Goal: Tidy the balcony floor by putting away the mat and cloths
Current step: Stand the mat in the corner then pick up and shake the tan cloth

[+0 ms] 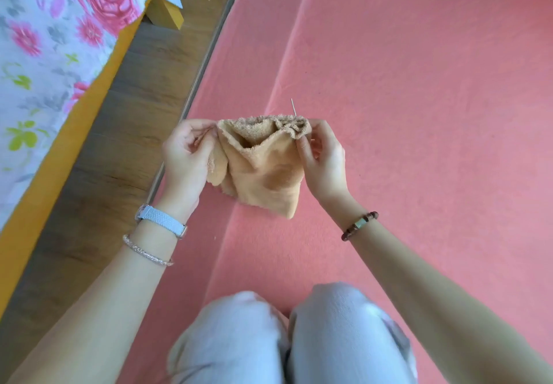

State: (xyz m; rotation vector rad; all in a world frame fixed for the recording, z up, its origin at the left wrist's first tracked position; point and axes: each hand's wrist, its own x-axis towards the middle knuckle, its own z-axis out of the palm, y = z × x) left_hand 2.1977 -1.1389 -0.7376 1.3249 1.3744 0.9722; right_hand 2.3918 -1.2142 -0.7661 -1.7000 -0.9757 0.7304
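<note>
Closest to us are two knees point(269, 338) in pale blue-grey trousers, at the bottom of the view and above the pink mat point(419, 84). Both forearms reach forward from the lower corners.

We see the left hand point(185, 150) pinching the left top corner of a small tan cloth point(263, 171), with fingers curled inward around the fabric. The right hand point(321, 159) pinches the right top corner between thumb and fingertips, where the fabric is bunched. The cloth is fluffy like a towel. It hangs between the two hands, folded and sagging in the middle, and its lower corner points down. It is held up over the mat and is not lying on it. A thin pale line point(294, 106) stands up from its top edge; we cannot tell what it is.

The left wrist wears a watch point(161, 219) with a light band and a thin bangle point(146, 250); the right wrist wears a bead bracelet point(359, 225).

The mat covers the middle and right of the view and has a long crease. Along its left side runs a metal strip point(203, 63), then the wooden floor point(134, 114). Further left is a flowered fabric point(45, 39) over a yellow edge point(74, 120).
</note>
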